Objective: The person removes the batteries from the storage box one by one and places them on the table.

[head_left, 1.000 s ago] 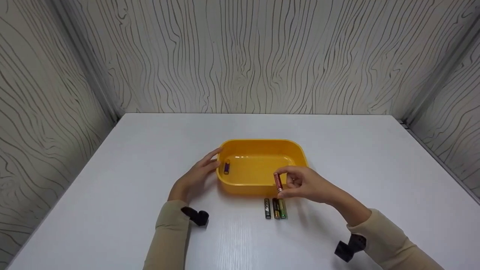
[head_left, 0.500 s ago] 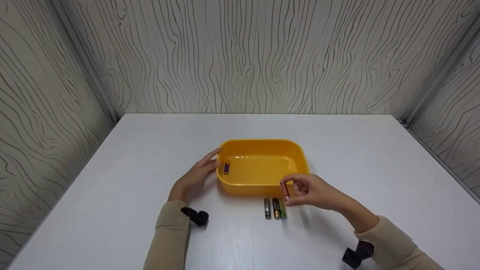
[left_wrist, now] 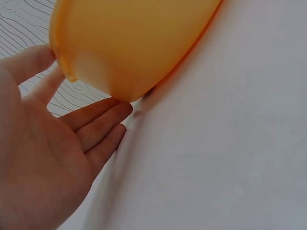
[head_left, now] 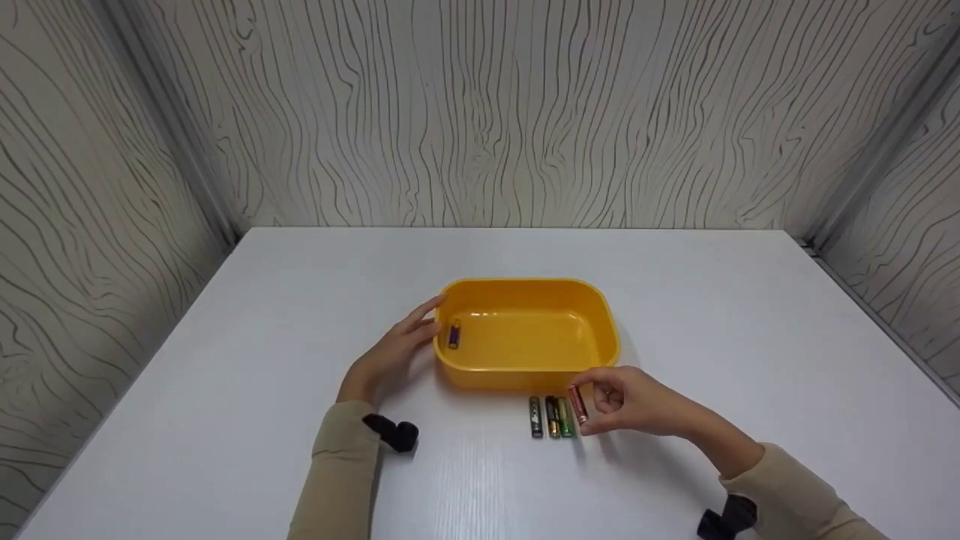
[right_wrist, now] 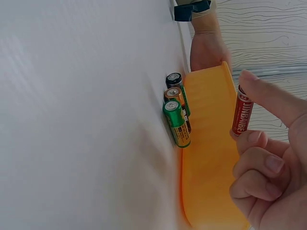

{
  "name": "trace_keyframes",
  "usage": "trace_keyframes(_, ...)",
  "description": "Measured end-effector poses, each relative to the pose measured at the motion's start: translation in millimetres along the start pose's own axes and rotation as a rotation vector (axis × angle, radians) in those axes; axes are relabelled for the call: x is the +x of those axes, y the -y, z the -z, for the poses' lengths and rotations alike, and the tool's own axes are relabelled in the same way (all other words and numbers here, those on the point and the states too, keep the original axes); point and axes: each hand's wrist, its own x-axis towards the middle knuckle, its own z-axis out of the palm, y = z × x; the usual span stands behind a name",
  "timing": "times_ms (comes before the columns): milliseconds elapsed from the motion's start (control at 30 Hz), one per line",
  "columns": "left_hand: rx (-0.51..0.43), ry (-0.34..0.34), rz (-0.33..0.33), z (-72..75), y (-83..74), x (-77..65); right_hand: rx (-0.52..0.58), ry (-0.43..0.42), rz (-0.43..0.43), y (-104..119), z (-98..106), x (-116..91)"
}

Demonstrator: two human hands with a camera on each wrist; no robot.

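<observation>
My right hand [head_left: 641, 401] pinches a red battery [head_left: 578, 405] by its two ends between thumb and index finger, the other fingers curled in. In the right wrist view, white lettering shows on the red battery [right_wrist: 243, 111]. Just left of it, in front of the yellow plastic box [head_left: 525, 379], three batteries lie in a row: a dark one [head_left: 535, 417], a black and copper one [head_left: 553, 417] and a green and gold one [head_left: 565, 418]. My left hand [head_left: 394, 351] rests with extended fingers against the box's left end. Inside, near that end, lies a purple battery [head_left: 454, 334].
The box stands mid-table on a white table [head_left: 262, 315]. Wood-patterned panels [head_left: 480, 112] enclose the table at the back and both sides. A black wrist camera [head_left: 394, 433] sits on the left sleeve, another [head_left: 727, 517] on the right.
My right hand has brought the red battery from over the box's front rim toward me and slightly right, down beside the row. The left hand and the box stay put.
</observation>
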Motion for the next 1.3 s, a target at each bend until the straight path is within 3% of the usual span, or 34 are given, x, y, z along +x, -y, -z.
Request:
trace_keyframes(233, -0.006, -0.003, 0.011, -0.4, 0.0, 0.6, -0.055, 0.009, 0.009, -11, -4, 1)
trace_keyframes(433, -0.017, 0.017, -0.03, -0.2, -0.7, -0.7, -0.081, 0.005, 0.013, -16, -5, 2)
trace_keyframes(767, -0.014, 0.007, -0.011, 0.0, -0.2, 0.3, -0.19, -0.021, -0.025, -11, -11, 8)
trace_keyframes(1000, 0.006, 0.005, -0.033, 0.1, 0.0, 0.0, -0.202, -0.036, -0.038, -10, -13, 9)
trace_keyframes(1300, 0.011, -0.004, -0.014, -0.8, 0.3, 1.0, -0.247, -0.076, -0.098, -6, -19, 10)
